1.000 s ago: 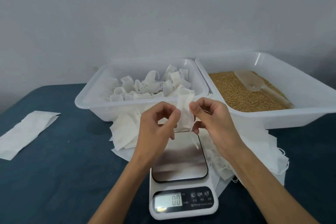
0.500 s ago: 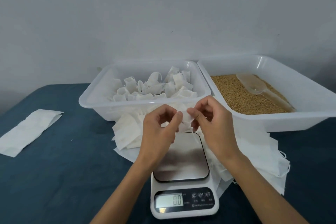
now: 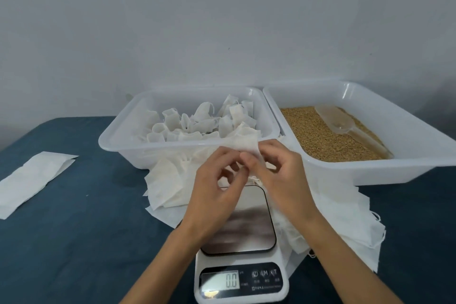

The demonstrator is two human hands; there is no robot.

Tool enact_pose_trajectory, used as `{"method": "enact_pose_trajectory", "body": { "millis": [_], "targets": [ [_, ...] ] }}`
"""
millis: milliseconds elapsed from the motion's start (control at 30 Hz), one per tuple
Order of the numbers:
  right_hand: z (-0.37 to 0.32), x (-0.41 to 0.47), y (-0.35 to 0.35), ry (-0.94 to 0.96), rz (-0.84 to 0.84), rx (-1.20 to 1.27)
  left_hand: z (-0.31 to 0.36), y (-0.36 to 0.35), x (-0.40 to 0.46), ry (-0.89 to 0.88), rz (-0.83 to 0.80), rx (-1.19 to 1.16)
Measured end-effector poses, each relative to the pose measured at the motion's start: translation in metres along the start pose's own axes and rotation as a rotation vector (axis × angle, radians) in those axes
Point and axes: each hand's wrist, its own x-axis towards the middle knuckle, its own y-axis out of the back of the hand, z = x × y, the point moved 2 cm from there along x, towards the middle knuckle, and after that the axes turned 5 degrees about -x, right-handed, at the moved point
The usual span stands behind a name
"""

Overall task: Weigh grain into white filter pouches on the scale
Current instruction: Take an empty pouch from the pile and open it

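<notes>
The scale (image 3: 240, 252) at the frame's bottom centre shows "0.0" on its display (image 3: 220, 281); the button labels beside it are too blurred to read.

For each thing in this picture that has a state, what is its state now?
scale: on, reads 0.0, platform bare
pouch: pinched by both hands, above the scale
left hand: pinches the pouch
right hand: pinches the pouch
scoop: lying on the grain
left tub: holds opened pouches
</notes>
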Motion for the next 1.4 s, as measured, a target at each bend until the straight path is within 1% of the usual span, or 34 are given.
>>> {"method": "enact_pose_trajectory", "body": {
  "millis": [67,100,133,167,200,233,300,367,433,467,533,633,667,700,800,833,967,1033,1067,1133,1200,1233,1300,1333,1400],
  "targets": [
    [0.001,0.003,0.005,-0.089,0.013,0.16,0.0,0.003,0.001,0.017,0.132,-0.008],
    [0.001,0.004,0.008,-0.145,-0.018,0.282,-0.001,0.007,0.002,0.075,0.203,-0.041],
    [0.001,0.004,0.008,-0.185,-0.062,0.387,-0.001,0.011,0.003,0.151,0.236,-0.086],
    [0.001,0.004,0.008,-0.199,-0.092,0.439,-0.003,0.015,0.005,0.222,0.236,-0.158],
    [0.001,0.004,0.007,-0.19,-0.088,0.433,-0.006,0.017,0.006,0.275,0.216,-0.23],
    [0.002,0.004,0.007,-0.154,-0.038,0.362,-0.009,0.017,0.007,0.294,0.187,-0.278],
    [0.002,0.004,0.008,-0.025,0.134,0.115,-0.008,0.017,0.006,0.274,0.182,-0.281],
    [0.001,0.002,0.01,0.116,0.221,-0.05,-0.007,0.016,0.004,0.281,0.188,-0.311],
    [0.0,-0.001,0.01,0.198,0.213,-0.094,-0.005,0.016,0.004,0.305,0.204,-0.348],
    [-0.001,-0.002,0.009,0.201,0.197,-0.097,-0.005,0.017,0.004,0.319,0.218,-0.366],
    [-0.001,-0.004,0.005,0.158,0.185,-0.091,-0.006,0.017,0.005,0.347,0.25,-0.385],
    [-0.001,-0.004,0.009,0.118,0.24,-0.056,-0.009,0.018,0.006,0.377,0.285,-0.414],
    [-0.003,-0.004,0.011,0.115,0.235,-0.035,-0.009,0.018,0.006,0.388,0.29,-0.43],
    [-0.003,-0.003,0.013,0.113,0.201,-0.013,-0.01,0.019,0.006,0.394,0.293,-0.439],
    [-0.004,-0.002,0.01,0.092,0.029,-0.006,-0.012,0.02,0.006,0.398,0.297,-0.436],
    [-0.004,-0.002,0.009,0.086,0.009,-0.018,-0.012,0.02,0.006,0.392,0.308,-0.435],
    [-0.006,-0.003,0.01,0.097,0.063,-0.03,-0.01,0.023,0.009,0.379,0.364,-0.418],
    [-0.008,-0.004,0.012,0.11,0.08,-0.013,-0.007,0.021,0.008,0.36,0.351,-0.378],
    [-0.009,-0.004,0.013,0.117,0.084,-0.017,-0.005,0.021,0.007,0.319,0.351,-0.331],
    [-0.01,-0.003,0.015,0.135,0.081,-0.066,0.001,0.023,0.004,0.162,0.332,-0.126],
    [-0.011,-0.002,0.016,0.15,0.048,-0.127,0.009,0.022,0.002,-0.004,0.192,0.137],
    [-0.013,-0.001,0.017,0.156,0.023,-0.151,0.011,0.02,0.002,-0.049,0.098,0.228],
    [-0.018,0.003,0.017,0.165,-0.038,-0.194,0.013,0.014,0.001,-0.059,-0.06,0.297],
    [-0.021,0.004,0.017,0.163,-0.08,-0.215,0.012,0.011,0.0,-0.047,-0.096,0.302],
    [-0.029,0.006,0.016,0.144,-0.184,-0.23,0.012,0.007,-0.002,-0.016,-0.098,0.289]
  ]
}}
